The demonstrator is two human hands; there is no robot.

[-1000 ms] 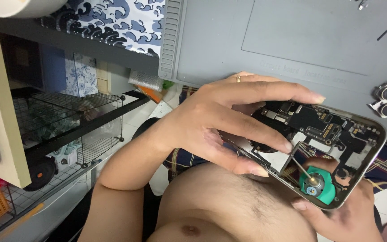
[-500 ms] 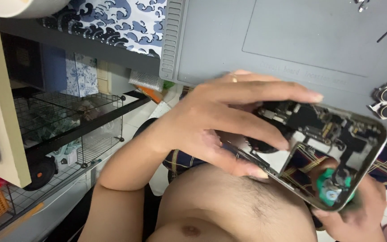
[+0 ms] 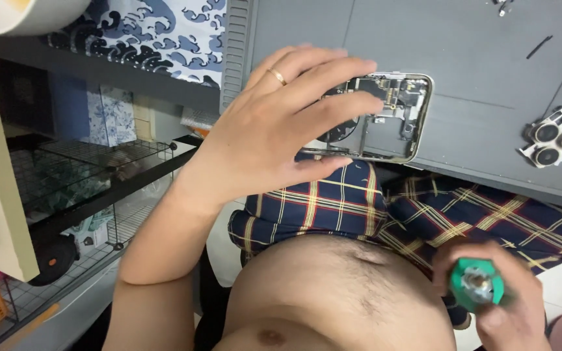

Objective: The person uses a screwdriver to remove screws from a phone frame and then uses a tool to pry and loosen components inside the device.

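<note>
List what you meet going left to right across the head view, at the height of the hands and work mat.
Wire rack shelf → left hand → opened phone → camera module; lower right, right hand holds a green-capped tool.

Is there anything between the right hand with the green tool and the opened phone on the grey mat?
Nothing visible blocks it. The right hand holds the green tool low over the lap; the opened phone lies at the grey mat's edge under the left hand.
</note>
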